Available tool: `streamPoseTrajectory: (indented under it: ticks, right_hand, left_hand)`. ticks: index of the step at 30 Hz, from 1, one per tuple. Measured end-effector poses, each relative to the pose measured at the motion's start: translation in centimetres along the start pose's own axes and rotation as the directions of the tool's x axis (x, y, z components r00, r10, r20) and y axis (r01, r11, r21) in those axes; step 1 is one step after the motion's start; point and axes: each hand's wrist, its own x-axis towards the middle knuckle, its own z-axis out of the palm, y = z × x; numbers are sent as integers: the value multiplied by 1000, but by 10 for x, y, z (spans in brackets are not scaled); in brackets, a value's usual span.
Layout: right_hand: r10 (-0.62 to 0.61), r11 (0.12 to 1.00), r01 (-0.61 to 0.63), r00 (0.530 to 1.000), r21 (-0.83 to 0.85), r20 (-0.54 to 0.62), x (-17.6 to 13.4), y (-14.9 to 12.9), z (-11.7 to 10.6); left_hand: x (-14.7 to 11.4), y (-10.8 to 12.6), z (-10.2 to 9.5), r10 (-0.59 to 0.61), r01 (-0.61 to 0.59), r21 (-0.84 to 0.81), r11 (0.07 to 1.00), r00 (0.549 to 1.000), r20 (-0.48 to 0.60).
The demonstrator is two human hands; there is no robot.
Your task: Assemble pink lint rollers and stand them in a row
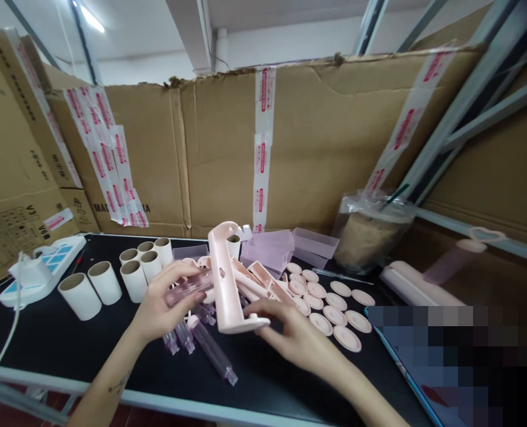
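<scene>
My left hand (159, 302) is closed around a translucent pinkish tube (188, 289), gripping it between thumb and fingers. A long pale pink plastic housing (226, 281), with a rounded end at top and bottom, stands upright just to the right of that tube. My right hand (290, 332) has its fingers at the housing's lower end, holding it; part of its grip is hidden behind the housing. Below lie several clear purple tubes (212, 350). More pink housings (263, 284) are piled behind. Several small pink discs (334, 316) lie beyond my right hand.
Several white cardboard tubes (80, 296) stand on the left of the black table. Purple plastic pieces (270, 252) lie at the back. A power strip (45, 273), a bagged drink cup (365, 237), a pink assembled piece (418, 283) and a blue-edged, pixelated device (396, 356) surround the work area.
</scene>
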Motion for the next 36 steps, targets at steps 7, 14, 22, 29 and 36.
streamPoseTrajectory:
  ticks: [7, 14, 22, 29, 36]
  right_hand:
    - [95, 995, -86, 932, 41, -350, -13, 6, -41]
    - [281, 950, -268, 958, 159, -65, -60, 6, -23]
    - [392, 739, -249, 914, 626, -99, -61, 16, -6]
    - [508, 745, -344, 847, 571, -153, -78, 36, -45]
    - [499, 682, -357, 865, 638, -49, -75, 37, -27]
  left_hand:
    - [-7, 34, 22, 43, -78, 71, 994, 916, 399]
    - [-44, 45, 61, -3, -129, 281, 951, 904, 427]
    - [-43, 45, 41, -77, -13, 178, 984, 867, 492]
    - [-62, 13, 27, -191, 26, 300, 954, 821, 538]
    - [-59, -8, 23, -155, -35, 316, 948, 818, 554]
